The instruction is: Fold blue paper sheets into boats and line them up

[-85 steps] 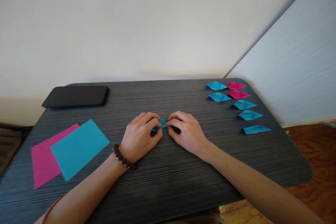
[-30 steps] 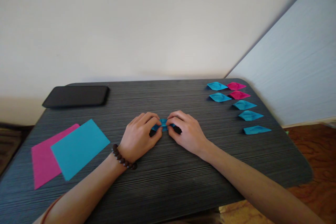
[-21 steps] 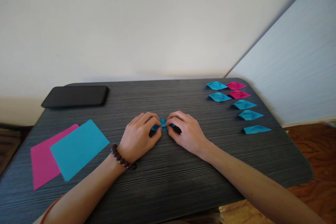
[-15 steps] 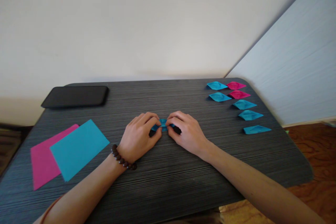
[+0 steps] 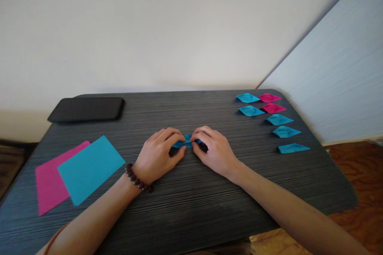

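Observation:
A small folded piece of blue paper (image 5: pixel 187 142) lies between my hands at the middle of the table. My left hand (image 5: pixel 161 149), with a dark bead bracelet (image 5: pixel 138 181) at its wrist, pinches the left end of it between thumb and fingers. At the other end my right hand (image 5: pixel 214 149) grips the paper the same way. Both ends are partly hidden by my fingers. Folded blue paper boats (image 5: pixel 279 119) and two pink paper boats (image 5: pixel 270 98) sit in staggered rows at the table's right side.
On the left, flat blue paper sheets (image 5: pixel 91 171) overlap pink sheets (image 5: pixel 49 185). A black phone-like slab (image 5: pixel 86 109) lies at the back left. The dark table (image 5: pixel 191 215) stands against a pale wall (image 5: pixel 167 28), with a light panel (image 5: pixel 335 59) along the right.
My fingers have shifted slightly on the blue paper, and a bit more of its middle shows between them. The sheets and boats have stayed in place.

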Available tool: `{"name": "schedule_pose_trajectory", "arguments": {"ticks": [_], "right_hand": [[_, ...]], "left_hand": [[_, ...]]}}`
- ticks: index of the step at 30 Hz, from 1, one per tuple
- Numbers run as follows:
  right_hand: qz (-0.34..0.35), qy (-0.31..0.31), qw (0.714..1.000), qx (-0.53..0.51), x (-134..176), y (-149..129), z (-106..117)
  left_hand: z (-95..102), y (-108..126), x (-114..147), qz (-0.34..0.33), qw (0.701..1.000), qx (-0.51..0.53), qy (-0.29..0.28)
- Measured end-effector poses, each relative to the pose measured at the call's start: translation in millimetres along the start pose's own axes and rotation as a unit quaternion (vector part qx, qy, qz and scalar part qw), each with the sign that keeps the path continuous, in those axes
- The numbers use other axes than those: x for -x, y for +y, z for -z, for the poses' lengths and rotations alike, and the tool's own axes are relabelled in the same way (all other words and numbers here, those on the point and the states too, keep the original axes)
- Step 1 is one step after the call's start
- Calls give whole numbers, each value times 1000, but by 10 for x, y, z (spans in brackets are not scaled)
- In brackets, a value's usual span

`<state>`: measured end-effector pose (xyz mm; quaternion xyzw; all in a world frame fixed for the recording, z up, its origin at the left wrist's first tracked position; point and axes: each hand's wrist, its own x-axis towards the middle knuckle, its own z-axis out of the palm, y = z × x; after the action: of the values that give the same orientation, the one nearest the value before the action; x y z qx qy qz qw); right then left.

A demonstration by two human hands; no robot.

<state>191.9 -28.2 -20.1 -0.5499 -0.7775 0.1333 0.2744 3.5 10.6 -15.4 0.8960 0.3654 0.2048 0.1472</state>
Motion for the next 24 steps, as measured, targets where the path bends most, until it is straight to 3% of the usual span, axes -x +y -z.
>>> {"name": "schedule_pose_trajectory", "arguments": {"ticks": [7, 24], "right_hand": [[-13, 11, 1000, -2, 0, 9, 28], [14, -5, 1000, 18, 16, 11, 10]], "left_hand": [[63, -121, 22, 1, 997, 67, -29], [15, -103, 40, -24, 1000, 14, -14]]}}
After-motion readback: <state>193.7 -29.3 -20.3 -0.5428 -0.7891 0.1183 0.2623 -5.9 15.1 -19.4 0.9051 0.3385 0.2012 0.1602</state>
